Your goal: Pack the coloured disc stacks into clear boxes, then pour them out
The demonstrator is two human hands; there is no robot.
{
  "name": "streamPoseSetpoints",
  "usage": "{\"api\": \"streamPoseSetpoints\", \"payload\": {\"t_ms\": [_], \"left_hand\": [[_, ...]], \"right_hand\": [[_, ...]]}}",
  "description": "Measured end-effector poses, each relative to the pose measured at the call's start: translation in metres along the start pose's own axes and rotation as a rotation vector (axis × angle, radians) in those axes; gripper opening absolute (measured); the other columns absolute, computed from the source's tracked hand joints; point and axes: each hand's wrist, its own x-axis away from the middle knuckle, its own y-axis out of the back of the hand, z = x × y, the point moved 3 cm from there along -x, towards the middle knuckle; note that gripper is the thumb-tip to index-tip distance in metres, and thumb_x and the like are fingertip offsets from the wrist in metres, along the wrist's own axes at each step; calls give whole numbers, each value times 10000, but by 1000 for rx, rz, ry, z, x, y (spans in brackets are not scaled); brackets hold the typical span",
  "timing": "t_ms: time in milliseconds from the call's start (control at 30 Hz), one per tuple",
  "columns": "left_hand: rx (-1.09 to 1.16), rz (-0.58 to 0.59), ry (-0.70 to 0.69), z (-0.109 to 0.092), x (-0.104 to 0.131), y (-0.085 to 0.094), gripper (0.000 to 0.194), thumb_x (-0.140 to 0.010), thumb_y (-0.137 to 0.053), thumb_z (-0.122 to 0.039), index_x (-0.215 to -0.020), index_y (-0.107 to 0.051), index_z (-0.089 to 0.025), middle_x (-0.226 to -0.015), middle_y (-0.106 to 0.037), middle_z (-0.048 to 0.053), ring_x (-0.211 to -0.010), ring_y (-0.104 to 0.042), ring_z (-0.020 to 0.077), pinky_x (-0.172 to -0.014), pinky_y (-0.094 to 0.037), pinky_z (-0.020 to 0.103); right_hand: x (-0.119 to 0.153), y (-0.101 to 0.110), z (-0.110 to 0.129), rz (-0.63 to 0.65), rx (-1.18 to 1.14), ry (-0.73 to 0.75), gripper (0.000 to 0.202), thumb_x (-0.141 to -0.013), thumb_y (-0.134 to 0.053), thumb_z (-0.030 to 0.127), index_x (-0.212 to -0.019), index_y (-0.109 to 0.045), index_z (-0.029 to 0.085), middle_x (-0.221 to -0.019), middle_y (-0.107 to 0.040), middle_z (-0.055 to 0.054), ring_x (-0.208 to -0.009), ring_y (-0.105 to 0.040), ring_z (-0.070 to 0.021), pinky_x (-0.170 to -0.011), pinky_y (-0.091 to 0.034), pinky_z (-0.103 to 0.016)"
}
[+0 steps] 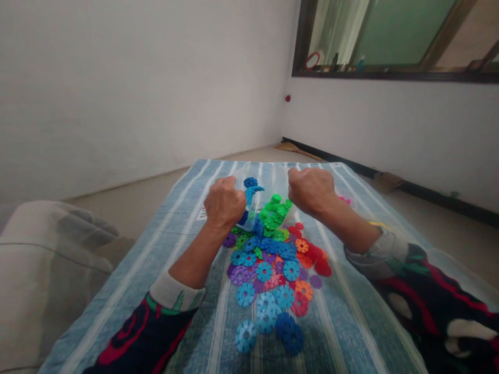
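Observation:
Both fists grip a clear plastic bag (268, 179) above the cloth, one on each side. My left hand (225, 201) is closed on its left side, and my right hand (312, 189) is closed on its right. Through the plastic I see blue pieces (252, 195) and a bunch of green snowflake discs (275, 212). Below and nearer to me spreads a loose pile of snowflake discs (264, 271) in blue, purple, red, orange and green. Which discs are still inside the bag is hard to tell at its lower edge.
A blue-and-white striped cloth (171, 270) covers the table. More clear plastic with pink pieces (345, 200) and a yellow piece (379, 224) lies behind my right forearm. Light-coloured fabric (50, 275) is at the left. A broom (298, 149) lies on the floor by the wall.

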Motion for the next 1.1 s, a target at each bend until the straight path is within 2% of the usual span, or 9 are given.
{"api": "streamPoseSetpoints", "payload": {"t_ms": [200, 367, 600, 867, 967, 1100], "left_hand": [[-17, 56, 49, 15, 4, -15, 408, -770, -460, -175, -1143, -610, -106, -1118, -644, 172, -1037, -615, 297, -859, -495, 394], [-7, 70, 62, 20, 7, -18, 401, -771, -453, -178, -1126, -618, -93, -1125, -643, 181, -1043, -616, 299, -876, -493, 403], [12, 66, 81, 21, 5, -20, 424, -767, -450, -182, -1145, -618, -89, -1128, -652, 174, -1053, -615, 284, -899, -480, 386], [102, 66, 154, 29, -1, -23, 468, -746, -470, -225, -1169, -626, -99, -1161, -663, 150, -1027, -631, 269, -921, -462, 355], [189, 112, 175, 28, -4, -30, 456, -736, -481, -233, -1135, -650, -92, -1123, -684, 137, -1010, -641, 254, -919, -462, 326], [243, 164, 153, 15, -2, -39, 427, -728, -482, -231, -1087, -671, -98, -1093, -697, 126, -980, -650, 245, -914, -469, 322]], "right_hand": [[15, 4, 10, 26, 14, 74, 270, -842, -390, 118, -948, -639, 113, -813, -691, -173, -704, -646, -221, -568, -387, -273], [31, 9, 17, 59, 27, 155, 283, -841, -361, 96, -952, -620, 129, -746, -694, -150, -644, -641, -214, -548, -375, -271], [33, 15, 9, 65, 72, 78, 267, -851, -372, 98, -959, -616, 118, -737, -687, -159, -643, -639, -217, -558, -368, -273], [43, 6, -29, 34, 116, -52, 293, -860, -382, 167, -1013, -629, 126, -750, -680, -163, -635, -626, -234, -530, -322, -276], [57, 3, -46, 47, 132, -125, 304, -877, -376, 214, -1014, -638, 144, -721, -673, -150, -606, -614, -231, -506, -283, -266], [85, 0, -71, 61, 151, -251, 315, -884, -394, 260, -1034, -647, 144, -697, -666, -135, -554, -584, -203, -489, -258, -255]]}}
